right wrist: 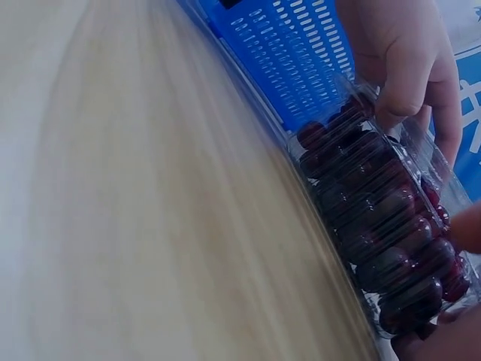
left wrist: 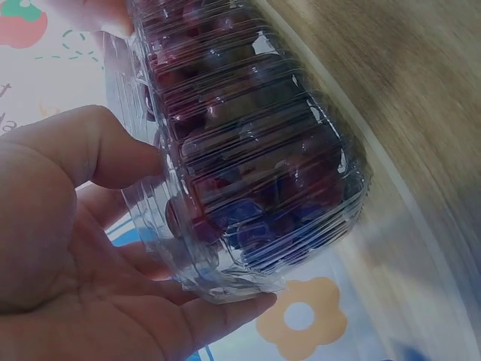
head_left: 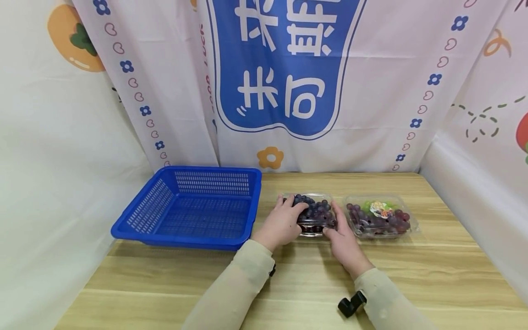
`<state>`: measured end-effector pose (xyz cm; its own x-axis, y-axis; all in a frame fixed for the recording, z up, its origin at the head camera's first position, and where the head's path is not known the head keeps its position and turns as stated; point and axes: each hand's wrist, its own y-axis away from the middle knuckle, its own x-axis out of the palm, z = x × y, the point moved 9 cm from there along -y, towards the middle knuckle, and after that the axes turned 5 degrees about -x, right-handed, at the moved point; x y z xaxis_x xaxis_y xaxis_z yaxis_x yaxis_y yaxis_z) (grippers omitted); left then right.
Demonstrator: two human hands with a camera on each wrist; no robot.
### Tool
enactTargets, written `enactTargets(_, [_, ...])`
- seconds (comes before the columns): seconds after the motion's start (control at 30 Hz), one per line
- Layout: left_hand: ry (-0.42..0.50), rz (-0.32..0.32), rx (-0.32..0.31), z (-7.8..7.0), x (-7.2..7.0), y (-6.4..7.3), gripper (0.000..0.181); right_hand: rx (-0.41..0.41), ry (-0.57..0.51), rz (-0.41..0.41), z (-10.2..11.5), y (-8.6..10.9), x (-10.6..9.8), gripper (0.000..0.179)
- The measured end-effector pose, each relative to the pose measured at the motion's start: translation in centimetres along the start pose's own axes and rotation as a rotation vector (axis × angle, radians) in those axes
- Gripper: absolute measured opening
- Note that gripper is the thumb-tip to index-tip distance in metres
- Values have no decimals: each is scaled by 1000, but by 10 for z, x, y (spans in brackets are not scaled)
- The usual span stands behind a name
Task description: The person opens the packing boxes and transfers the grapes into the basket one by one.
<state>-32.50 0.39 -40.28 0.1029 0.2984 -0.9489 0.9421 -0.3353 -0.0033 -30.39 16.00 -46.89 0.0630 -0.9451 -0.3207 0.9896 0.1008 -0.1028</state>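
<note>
On this wood-look table [head_left: 156,284], big blue basket [head_left: 212,183] on the left.
Labelled grape box [head_left: 383,217] sits right; just left of it, the other grape box [head_left: 315,213] is gripped, left hand [head_left: 283,222] at its left end, right hand [head_left: 344,240] at its right, fingers half-open around it.

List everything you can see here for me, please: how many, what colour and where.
Table: one, pale wood look, underneath.
Basket: one, blue, table's back left.
Held grape box: one, clear with dark purple grapes, right of the basket.
Second grape box: one, clear with reddish-purple grapes, farther right.
Sticker: one, multicoloured, atop the second grape box.
Printed cloth: count unclear, white with a blue panel, behind.
Sleeves: two, beige, in front.
Left hand: one, bare, gripping the held grape box's left.
Right hand: one, bare, gripping its right.
</note>
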Motion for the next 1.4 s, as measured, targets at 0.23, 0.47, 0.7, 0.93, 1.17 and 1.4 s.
enactTargets(0.23, [7,13,6,0,0,4,65,-23,-28,-48,-1,2,-6,71])
enactTargets(0.47, [25,-28,-59,9,-1,10,75,25,-76,-68,-4,1,-7,74])
enactTargets(0.7, [147,-43,-250,25,4,18,85,20,-120,-76,-2,-1,-7,75])
enactTargets(0.93, [97,-67,-283,24,7,17,82,10,-106,-67,-4,-3,-3,73])
enactTargets(1.17, [-45,-111,-237,20,7,13,74,38,-69,-65,-8,-2,-4,71])
enactTargets(1.4, [36,-115,-214,21,0,15,68,46,-74,-54,-9,-3,-5,69])
